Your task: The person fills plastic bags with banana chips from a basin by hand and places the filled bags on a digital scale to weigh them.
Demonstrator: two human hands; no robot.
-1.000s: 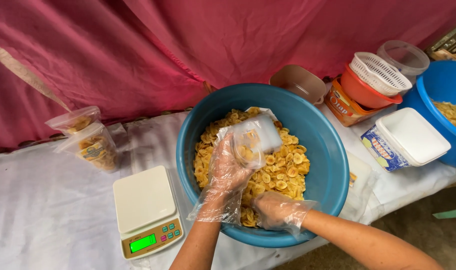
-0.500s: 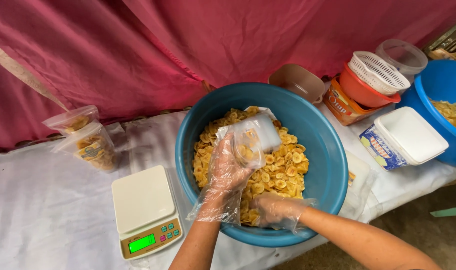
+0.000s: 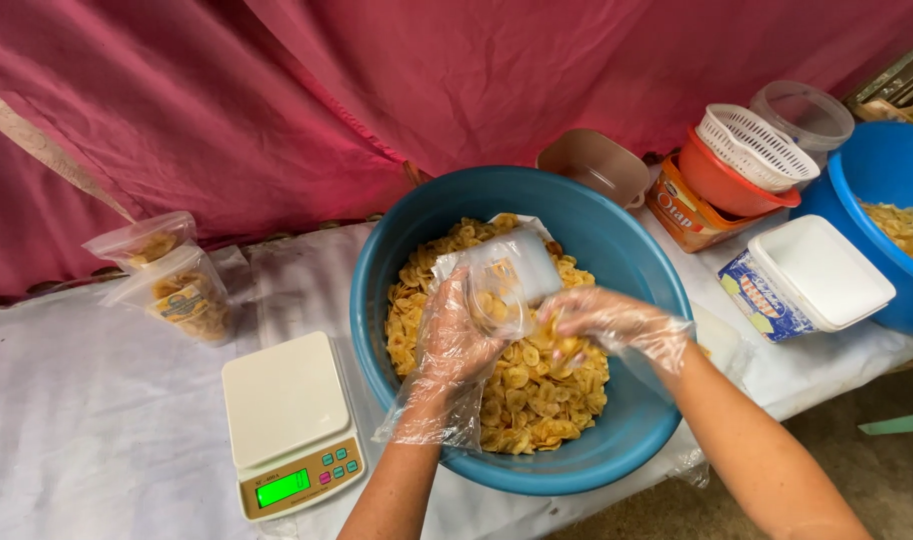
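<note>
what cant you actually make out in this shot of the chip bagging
- Head view: how full the clear bag is; the gloved left hand covers its lower part.
- How many banana chips the right hand holds; the glove and curled fingers hide them.
- The second blue tub is cut off by the right edge.
- The scale reading is too small.

Clear pouch and banana chips over the blue basin

The clear plastic pouch (image 3: 505, 280), partly filled and tilted, is held above the blue basin (image 3: 617, 250); yellow banana chips (image 3: 522, 385) heap loosely inside that basin.
</note>
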